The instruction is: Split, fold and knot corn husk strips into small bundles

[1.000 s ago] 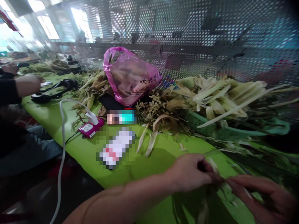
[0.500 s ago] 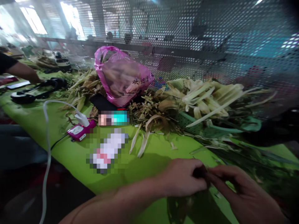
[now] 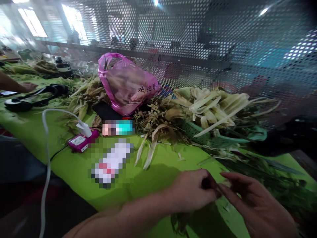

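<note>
The green surface carries a basket heaped with pale husks, with a pink bag to the basket's left. In front of the basket, the left hand has its fingers together, seemingly clamped on a dark leafy strip hanging just beneath it, while the right hand brings its thumb to those fingertips, forefinger held apart. The step in hand looks like fingertip work on that strip; the next move seems to call for a light, steady pinch.

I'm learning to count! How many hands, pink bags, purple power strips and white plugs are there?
Hands: 3 (left hand, right hand, another person's hand)
Pink bag: 1
Purple power strip: 1
White plug: 1
Total: 6
</note>
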`<state>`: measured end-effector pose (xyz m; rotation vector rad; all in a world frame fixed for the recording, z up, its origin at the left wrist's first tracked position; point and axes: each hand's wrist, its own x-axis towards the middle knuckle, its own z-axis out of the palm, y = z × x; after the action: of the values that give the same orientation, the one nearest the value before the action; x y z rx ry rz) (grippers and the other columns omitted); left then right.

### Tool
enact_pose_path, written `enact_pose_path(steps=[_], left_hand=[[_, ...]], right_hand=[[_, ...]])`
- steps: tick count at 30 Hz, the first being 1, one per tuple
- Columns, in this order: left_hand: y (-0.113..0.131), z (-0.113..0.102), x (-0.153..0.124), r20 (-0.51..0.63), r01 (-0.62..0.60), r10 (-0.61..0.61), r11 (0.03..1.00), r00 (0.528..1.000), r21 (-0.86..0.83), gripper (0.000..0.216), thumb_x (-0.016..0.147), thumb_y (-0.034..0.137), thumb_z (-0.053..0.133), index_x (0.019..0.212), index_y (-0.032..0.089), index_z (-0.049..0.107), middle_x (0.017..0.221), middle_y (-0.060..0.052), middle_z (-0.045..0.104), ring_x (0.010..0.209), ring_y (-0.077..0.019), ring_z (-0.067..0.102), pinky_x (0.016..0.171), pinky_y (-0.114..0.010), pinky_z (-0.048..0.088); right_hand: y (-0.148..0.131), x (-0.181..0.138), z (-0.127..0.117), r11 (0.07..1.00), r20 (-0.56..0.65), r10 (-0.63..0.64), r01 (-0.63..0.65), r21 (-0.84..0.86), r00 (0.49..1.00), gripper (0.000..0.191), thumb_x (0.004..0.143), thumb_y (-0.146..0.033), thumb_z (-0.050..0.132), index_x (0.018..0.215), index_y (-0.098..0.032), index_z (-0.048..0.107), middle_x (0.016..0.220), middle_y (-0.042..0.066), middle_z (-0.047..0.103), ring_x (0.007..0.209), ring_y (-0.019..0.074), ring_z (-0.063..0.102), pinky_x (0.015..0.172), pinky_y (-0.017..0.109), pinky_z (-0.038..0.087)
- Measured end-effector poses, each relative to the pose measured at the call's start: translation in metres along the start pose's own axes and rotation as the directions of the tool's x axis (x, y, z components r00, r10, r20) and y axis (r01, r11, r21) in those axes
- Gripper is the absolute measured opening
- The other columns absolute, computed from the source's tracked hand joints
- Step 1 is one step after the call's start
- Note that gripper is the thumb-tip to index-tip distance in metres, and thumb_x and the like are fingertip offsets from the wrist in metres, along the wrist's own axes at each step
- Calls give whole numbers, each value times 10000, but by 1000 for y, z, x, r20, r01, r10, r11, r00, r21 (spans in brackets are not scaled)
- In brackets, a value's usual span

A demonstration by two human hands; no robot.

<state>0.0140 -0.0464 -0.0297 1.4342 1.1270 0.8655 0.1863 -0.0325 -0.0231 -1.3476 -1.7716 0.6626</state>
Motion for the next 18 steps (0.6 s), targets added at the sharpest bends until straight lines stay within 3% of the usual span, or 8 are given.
enact_pose_path(steps=[2, 4, 7, 10, 12, 15, 18], left_hand=[[-1, 1, 0, -5, 23, -23, 999, 1000, 25, 245, 737, 394, 577, 866, 187, 608, 742, -8, 588, 671, -137, 498, 589, -242, 410], [-1, 1, -1, 9, 41, -41, 998, 999, 53, 246, 749, 386, 561, 894, 192, 603, 757, -15, 600, 661, -140, 504, 583, -246, 414], [-1, 0, -1, 15, 7, -11, 980, 1000, 201, 224, 770, 330, 514, 923, 193, 604, 749, -25, 611, 628, -147, 515, 590, -265, 428], [-4, 2, 1, 11, -103, 110, 882, 994, 459, 197, 760, 267, 503, 881, 177, 629, 713, -54, 620, 630, -185, 544, 609, -304, 437], [-8, 4, 2, 37, -163, 176, 787, 984, 595, 178, 751, 248, 526, 849, 162, 647, 730, -95, 644, 684, -235, 574, 621, -337, 442], [-12, 5, -2, 103, -282, 293, 675, 950, 682, 222, 745, 233, 584, 939, 154, 659, 921, -151, 686, 856, -309, 591, 727, -392, 454], [-13, 3, -10, 122, -376, 392, 678, 912, 632, 335, 824, 209, 529, 1148, 177, 605, 1185, -137, 640, 1019, -313, 574, 853, -409, 438]], right_hand=[[-3, -1, -1, 975, -13, -159, 155, -159, 987, 221, 744, -413, 656, 902, -259, 638, 741, 58, 672, 635, 230, 653, 544, 317, 541], [-8, 2, -3, 915, 59, -307, 311, -258, 950, 186, 783, -397, 621, 907, -262, 648, 769, 51, 669, 645, 212, 643, 571, 314, 532], [-23, 18, -4, 835, 205, -431, 475, -278, 879, 214, 848, -393, 548, 988, -281, 665, 918, 57, 675, 804, 218, 652, 679, 326, 531], [-46, 40, 8, 765, 328, -507, 592, -255, 797, 209, 884, -336, 506, 981, -286, 683, 1039, 62, 653, 961, 231, 617, 805, 358, 498], [-65, 52, 27, 707, 462, -538, 676, -208, 705, 211, 885, -251, 501, 998, -272, 678, 1034, 63, 653, 929, 212, 615, 777, 334, 488], [-87, 65, 66, 591, 615, -566, 790, -161, 549, 263, 847, -112, 499, 1001, -243, 666, 961, 60, 658, 843, 185, 604, 723, 304, 452], [-96, 71, 101, 437, 735, -552, 888, -147, 393, 282, 816, -54, 518, 1008, -220, 641, 960, 59, 645, 829, 176, 581, 707, 301, 399]])
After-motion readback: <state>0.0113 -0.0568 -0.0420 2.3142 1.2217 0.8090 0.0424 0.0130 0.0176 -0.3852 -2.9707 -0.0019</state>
